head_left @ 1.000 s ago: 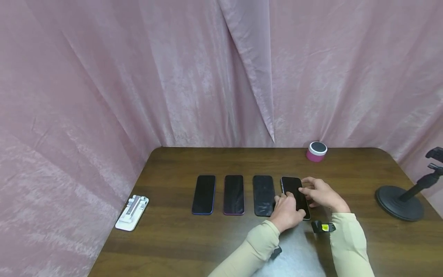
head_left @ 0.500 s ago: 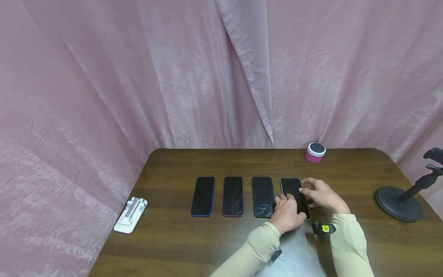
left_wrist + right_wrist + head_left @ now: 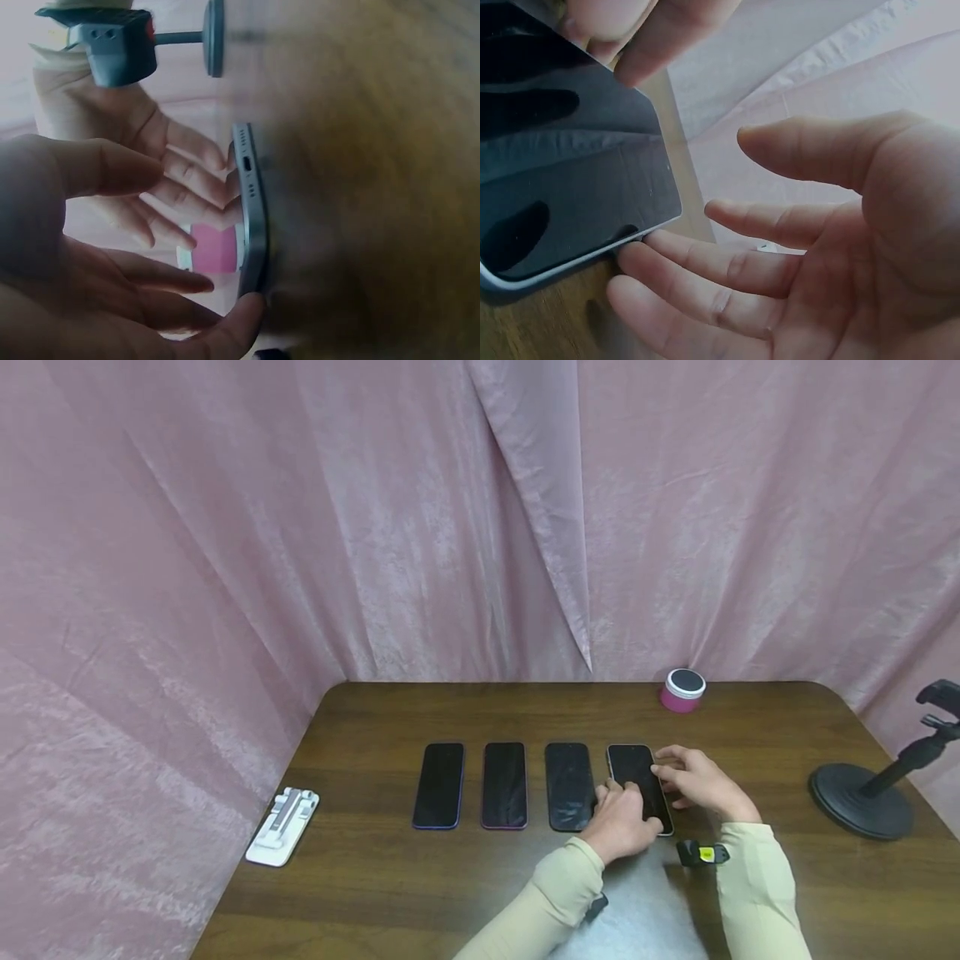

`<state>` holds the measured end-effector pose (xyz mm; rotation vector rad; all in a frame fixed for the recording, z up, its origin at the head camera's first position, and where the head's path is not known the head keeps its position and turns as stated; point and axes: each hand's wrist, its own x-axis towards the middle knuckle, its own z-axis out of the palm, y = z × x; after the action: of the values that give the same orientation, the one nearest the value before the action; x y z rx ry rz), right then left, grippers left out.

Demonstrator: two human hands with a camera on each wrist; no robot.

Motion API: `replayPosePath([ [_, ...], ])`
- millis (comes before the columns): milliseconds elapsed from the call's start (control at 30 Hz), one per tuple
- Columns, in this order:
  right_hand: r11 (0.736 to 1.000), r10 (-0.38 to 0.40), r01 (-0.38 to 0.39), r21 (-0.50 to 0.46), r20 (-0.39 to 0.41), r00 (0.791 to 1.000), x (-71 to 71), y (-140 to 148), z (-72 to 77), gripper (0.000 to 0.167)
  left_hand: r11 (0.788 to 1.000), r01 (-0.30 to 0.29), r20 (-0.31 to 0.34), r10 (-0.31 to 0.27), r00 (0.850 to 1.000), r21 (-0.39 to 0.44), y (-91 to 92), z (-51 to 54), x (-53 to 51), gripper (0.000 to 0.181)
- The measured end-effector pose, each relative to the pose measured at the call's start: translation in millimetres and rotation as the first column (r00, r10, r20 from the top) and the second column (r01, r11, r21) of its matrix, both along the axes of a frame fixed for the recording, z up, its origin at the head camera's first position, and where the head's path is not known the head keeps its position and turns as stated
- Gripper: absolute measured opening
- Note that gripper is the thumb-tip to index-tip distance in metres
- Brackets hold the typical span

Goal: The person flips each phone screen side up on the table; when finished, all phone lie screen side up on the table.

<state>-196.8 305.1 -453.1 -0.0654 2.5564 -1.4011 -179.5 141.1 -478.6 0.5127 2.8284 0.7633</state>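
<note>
A black-screened smartphone (image 3: 632, 764) with a pale metal frame lies face up on the wooden table, slightly tilted, at the right end of a row. My left hand (image 3: 619, 823) is at its left edge, a fingertip touching its side in the left wrist view, the thumb held off the screen. On the other side, my right hand (image 3: 699, 783) rests relaxed fingertips against the phone's long edge; its thumb is lifted in the right wrist view. The phone's charging-port end (image 3: 249, 165) faces the left wrist camera. Just left of it lies a scuffed dark phone (image 3: 569, 781).
Farther left lie a phone with a purplish rim (image 3: 505, 785) and one with a blue rim (image 3: 439, 785). A white phone-shaped item (image 3: 282, 827) sits at the left edge. A pink jar (image 3: 682, 691) stands behind, a black stand (image 3: 860, 802) to the right. Pink curtain (image 3: 420, 527) hangs behind.
The head view has shifted slightly. Both hands stay at the phone's edges with almost no visible movement.
</note>
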Motion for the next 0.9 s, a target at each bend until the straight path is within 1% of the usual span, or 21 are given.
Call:
replayPosePath([
  [67, 0.999, -0.004, 0.005, 0.041, -0.016, 1.000, 1.2, 2.8, 1.7, 0.043, 1.000, 0.015, 0.018, -0.015, 1.000, 0.014, 0.1, 2.4, -0.8, 0.050],
  [133, 0.991, -0.004, 0.013, 0.133, -0.064, 0.998, 3.2, 6.2, 2.7, 0.043, 0.999, 0.030, 0.014, -0.030, 0.999, 0.041, 0.1, 5.8, -0.7, 0.043],
  [233, 0.961, -0.009, 0.043, 0.272, -0.124, 0.992, 6.6, 7.5, 4.9, 0.044, 0.995, 0.032, 0.007, -0.033, 0.999, 0.099, -0.7, 10.4, -0.8, 0.044],
  [300, 0.940, -0.006, 0.060, 0.336, -0.160, 0.987, 8.2, 5.5, 5.6, 0.044, 0.989, 0.025, 0.003, -0.026, 1.000, 0.144, -2.5, 12.0, -1.8, 0.047],
  [400, 0.936, 0.003, 0.055, 0.349, -0.165, 0.986, 10.3, -1.7, 7.4, 0.045, 0.983, 0.024, 0.022, -0.029, 0.999, 0.182, -7.9, 11.6, -4.8, 0.049],
  [467, 0.937, 0.014, 0.052, 0.347, -0.185, 0.983, 10.8, -6.6, 8.8, 0.045, 0.982, 0.046, 0.021, -0.050, 0.999, 0.183, -13.9, 11.2, -7.5, 0.048],
  [533, 0.938, 0.024, 0.050, 0.342, -0.208, 0.978, 10.5, -11.4, 11.1, 0.044, 0.983, 0.081, 0.007, -0.083, 0.997, 0.167, -20.9, 10.9, -11.1, 0.047],
  [600, 0.938, 0.030, 0.058, 0.341, -0.247, 0.969, 8.0, -15.7, 14.6, 0.044, 0.982, 0.127, -0.025, -0.124, 0.992, 0.139, -28.6, 11.8, -16.2, 0.048],
  [733, 0.932, 0.051, 0.062, 0.358, -0.297, 0.953, 1.8, -26.3, 21.7, 0.044, 0.976, 0.208, -0.085, -0.203, 0.975, 0.059, -46.3, 14.7, -25.9, 0.052],
  [800, 0.925, 0.063, 0.066, 0.373, -0.323, 0.944, -2.6, -32.5, 24.7, 0.046, 0.972, 0.234, -0.115, -0.232, 0.966, 0.009, -56.8, 16.6, -31.9, 0.054],
  [867, 0.919, 0.071, 0.070, 0.389, -0.337, 0.939, -6.5, -39.4, 27.2, 0.049, 0.969, 0.245, -0.140, -0.247, 0.959, -0.034, -68.9, 18.4, -37.7, 0.054],
  [900, 0.914, 0.078, 0.071, 0.399, -0.344, 0.936, -8.1, -42.6, 28.4, 0.051, 0.969, 0.243, -0.147, -0.248, 0.958, -0.052, -75.2, 19.4, -40.6, 0.055],
])
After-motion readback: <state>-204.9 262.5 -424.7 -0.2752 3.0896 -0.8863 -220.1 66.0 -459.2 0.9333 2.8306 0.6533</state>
